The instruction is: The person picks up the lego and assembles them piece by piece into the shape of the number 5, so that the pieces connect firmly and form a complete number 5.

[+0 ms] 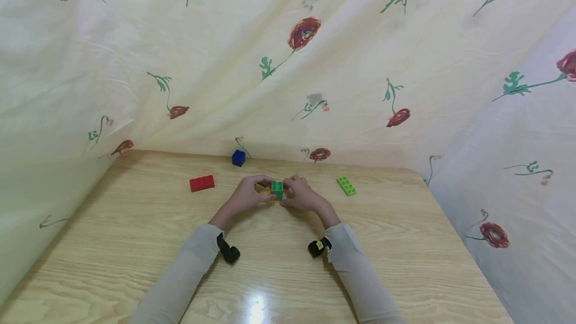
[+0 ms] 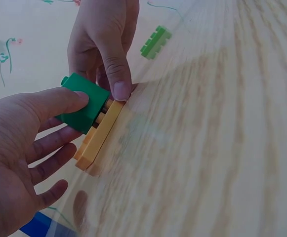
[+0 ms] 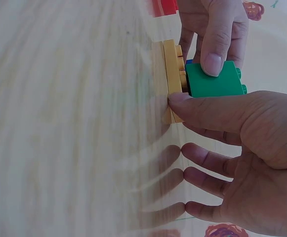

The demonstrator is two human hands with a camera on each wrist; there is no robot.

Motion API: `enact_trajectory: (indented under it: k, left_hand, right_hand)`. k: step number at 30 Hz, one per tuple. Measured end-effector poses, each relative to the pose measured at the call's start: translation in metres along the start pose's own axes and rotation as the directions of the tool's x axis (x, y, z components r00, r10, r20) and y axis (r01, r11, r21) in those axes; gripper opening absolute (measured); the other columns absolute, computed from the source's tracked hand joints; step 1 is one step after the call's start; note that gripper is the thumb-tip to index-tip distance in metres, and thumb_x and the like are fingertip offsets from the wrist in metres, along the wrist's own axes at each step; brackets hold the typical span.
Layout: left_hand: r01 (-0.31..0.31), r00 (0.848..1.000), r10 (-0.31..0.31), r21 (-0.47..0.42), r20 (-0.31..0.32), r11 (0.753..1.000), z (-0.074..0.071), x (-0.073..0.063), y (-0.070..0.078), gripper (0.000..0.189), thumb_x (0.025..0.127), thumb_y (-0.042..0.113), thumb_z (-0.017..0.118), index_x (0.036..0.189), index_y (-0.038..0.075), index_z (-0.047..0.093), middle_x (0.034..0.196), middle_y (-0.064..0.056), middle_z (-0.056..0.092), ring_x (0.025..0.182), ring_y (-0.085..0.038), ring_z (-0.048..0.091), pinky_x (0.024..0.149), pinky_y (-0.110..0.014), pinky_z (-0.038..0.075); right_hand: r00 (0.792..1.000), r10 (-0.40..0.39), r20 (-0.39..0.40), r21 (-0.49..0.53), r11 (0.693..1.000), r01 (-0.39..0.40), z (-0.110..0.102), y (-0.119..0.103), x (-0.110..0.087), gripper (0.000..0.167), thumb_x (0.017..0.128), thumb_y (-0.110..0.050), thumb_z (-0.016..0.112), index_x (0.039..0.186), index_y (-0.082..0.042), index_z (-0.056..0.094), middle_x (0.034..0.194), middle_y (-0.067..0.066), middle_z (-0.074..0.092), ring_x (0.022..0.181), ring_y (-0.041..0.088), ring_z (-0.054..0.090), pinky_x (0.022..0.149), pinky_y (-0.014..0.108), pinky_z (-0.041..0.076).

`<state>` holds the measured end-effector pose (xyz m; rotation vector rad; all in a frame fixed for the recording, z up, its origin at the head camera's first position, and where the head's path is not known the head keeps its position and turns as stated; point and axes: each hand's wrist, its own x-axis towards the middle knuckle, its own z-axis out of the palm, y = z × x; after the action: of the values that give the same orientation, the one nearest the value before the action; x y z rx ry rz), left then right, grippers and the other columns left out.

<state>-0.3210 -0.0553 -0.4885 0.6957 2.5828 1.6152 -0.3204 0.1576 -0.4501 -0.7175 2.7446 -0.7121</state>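
Note:
A green building brick (image 1: 276, 190) sits over a thin yellow-orange brick (image 2: 102, 134) on the table. My left hand (image 1: 245, 195) pinches the green brick, its thumb flat on one side face. The thumb of my right hand (image 1: 303, 195) presses the end of the yellow-orange brick, its index finger behind; the other fingers spread apart. In the right wrist view the green brick (image 3: 215, 80) covers part of the yellow-orange brick's studs, at one end, while other studs show beside it. Whether the two bricks are fully joined, I cannot tell.
To the left lies a red brick (image 1: 202, 183). A dark blue brick (image 1: 238, 158) stands at the table's back edge, near the flowered cloth (image 1: 216, 89). On the right is a light green flat brick (image 1: 346, 186). The wooden table (image 1: 279, 274) stretches toward me.

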Motion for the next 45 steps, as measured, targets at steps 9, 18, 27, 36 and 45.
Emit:
enact_trajectory:
  k: [9,18,27,36,45]
  left_hand:
    - [0.009,1.0,-0.009,0.001,0.0,1.0,-0.0002,-0.0001,0.0023,0.038,0.087,0.018,0.083,0.123,0.014,0.072,0.116,-0.002,0.074,0.11,-0.021,0.064,0.096,-0.043,0.052]
    - [-0.002,1.0,0.002,0.0,0.002,1.0,0.0,-0.0009,0.0033,0.037,0.086,0.017,0.083,0.122,0.014,0.072,0.115,-0.002,0.074,0.11,-0.021,0.065,0.096,-0.043,0.053]
    - [-0.021,1.0,0.021,0.025,0.001,0.999,0.001,-0.0006,0.001,0.039,0.086,0.019,0.084,0.122,0.012,0.072,0.116,-0.003,0.074,0.108,-0.02,0.066,0.09,-0.036,0.053]
    - [-0.025,1.0,0.025,0.036,-0.008,0.999,0.0017,-0.0006,0.0013,0.038,0.085,0.018,0.084,0.121,0.011,0.072,0.114,-0.004,0.074,0.106,-0.021,0.067,0.093,-0.041,0.054]
    - [0.003,1.0,-0.003,0.041,-0.001,0.999,0.0,-0.0011,0.0041,0.037,0.086,0.018,0.083,0.121,0.011,0.072,0.113,-0.003,0.074,0.106,-0.02,0.067,0.098,-0.043,0.052]
  right_hand:
    - [1.0,0.008,-0.004,0.009,1.0,-0.008,-0.0004,0.0001,0.0004,0.041,0.092,-0.017,0.076,0.126,-0.001,0.06,0.125,0.019,0.053,0.114,0.033,0.044,0.099,0.05,0.043]
    - [1.0,0.009,-0.008,0.005,1.0,-0.009,-0.0005,-0.0012,-0.0008,0.036,0.091,-0.017,0.077,0.121,-0.001,0.062,0.126,0.02,0.052,0.112,0.032,0.044,0.097,0.048,0.043]
    - [1.0,0.009,-0.008,0.015,1.0,-0.009,-0.0005,-0.001,-0.0011,0.041,0.091,-0.015,0.077,0.125,0.001,0.063,0.13,0.021,0.052,0.116,0.034,0.044,0.1,0.05,0.042]
    - [1.0,0.022,-0.002,0.022,1.0,-0.021,-0.0003,0.0005,-0.0001,0.044,0.091,-0.017,0.077,0.128,0.001,0.062,0.132,0.02,0.051,0.118,0.034,0.043,0.101,0.051,0.043]
    - [1.0,0.022,0.004,0.023,0.999,-0.022,0.0006,0.0017,0.0012,0.043,0.091,-0.017,0.077,0.127,0.0,0.062,0.131,0.02,0.051,0.117,0.033,0.043,0.101,0.05,0.042]
